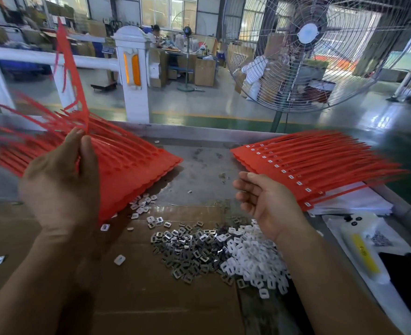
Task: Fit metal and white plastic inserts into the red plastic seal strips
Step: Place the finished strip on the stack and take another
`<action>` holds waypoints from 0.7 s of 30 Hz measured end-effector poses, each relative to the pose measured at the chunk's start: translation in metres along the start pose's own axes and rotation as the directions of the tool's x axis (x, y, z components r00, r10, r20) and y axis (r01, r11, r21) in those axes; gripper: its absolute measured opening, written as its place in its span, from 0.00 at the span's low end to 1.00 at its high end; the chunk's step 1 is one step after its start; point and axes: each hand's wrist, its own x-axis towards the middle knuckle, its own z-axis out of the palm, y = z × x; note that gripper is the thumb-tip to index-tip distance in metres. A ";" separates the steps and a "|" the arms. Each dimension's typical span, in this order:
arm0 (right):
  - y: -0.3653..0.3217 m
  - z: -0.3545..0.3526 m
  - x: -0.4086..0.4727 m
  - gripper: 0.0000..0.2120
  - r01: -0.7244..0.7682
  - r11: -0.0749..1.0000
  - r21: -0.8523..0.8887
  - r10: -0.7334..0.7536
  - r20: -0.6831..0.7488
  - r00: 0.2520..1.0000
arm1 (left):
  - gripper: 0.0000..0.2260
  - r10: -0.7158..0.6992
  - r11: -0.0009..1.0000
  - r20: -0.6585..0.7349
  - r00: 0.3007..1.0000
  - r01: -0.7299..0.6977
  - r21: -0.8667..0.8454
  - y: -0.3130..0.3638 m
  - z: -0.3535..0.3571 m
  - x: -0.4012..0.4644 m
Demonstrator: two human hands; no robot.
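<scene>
- The left hand [61, 187] pinches one sheet of red seal strips [72, 76] by its lower edge between thumb and fingers. It stands nearly upright, tails pointing at the ceiling, so my guess is it's being peeled off to work on alone.
- Right behind and under that hand sits the unfilled stack [131, 163] of more red sheets, tails fanned away from the person. I can't spot any inserts in those sockets, though the hand hides part of it.
- The right hand [267, 201] hangs relaxed, fingers loosely curled, holding nothing. It's palm-up, just beside the other red stack, probably about to go for parts.
- That finished-looking stack [296, 165] lies just beyond the right hand, and each head shows a small white square, so I'd say those are filled and parked out of the way.
- Below and between the hands, on the cardboard [151, 305], sit the metal inserts [187, 252] and, touching them on the right-hand side, the white plastic inserts [252, 257]. Handy spot, both hands can reach.
- A few strays [141, 206] lie scattered near the left stack's edge.
- Big floor fan [306, 44] stands beyond the bench.
</scene>
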 end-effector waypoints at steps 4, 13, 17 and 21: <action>0.000 0.002 -0.002 0.09 0.024 1.000 -0.019 -0.023 0.029 0.999 | 0.15 0.290 0.949 -0.092 0.953 -0.299 -0.101 0.014 0.001 -0.007; -0.001 0.007 -0.005 0.31 0.033 0.997 -0.071 -0.017 0.217 0.976 | 0.10 0.542 0.838 0.054 0.839 -0.534 -0.113 0.031 0.017 -0.027; 0.003 0.010 -0.006 0.29 0.047 0.992 -0.117 -0.022 0.204 0.979 | 0.11 0.394 0.913 0.244 0.886 -0.408 0.008 0.028 0.019 -0.028; 0.004 0.009 -0.006 0.28 0.051 0.991 -0.127 -0.028 0.180 0.983 | 0.06 0.334 0.939 0.415 0.846 -0.339 -0.064 0.031 0.018 -0.033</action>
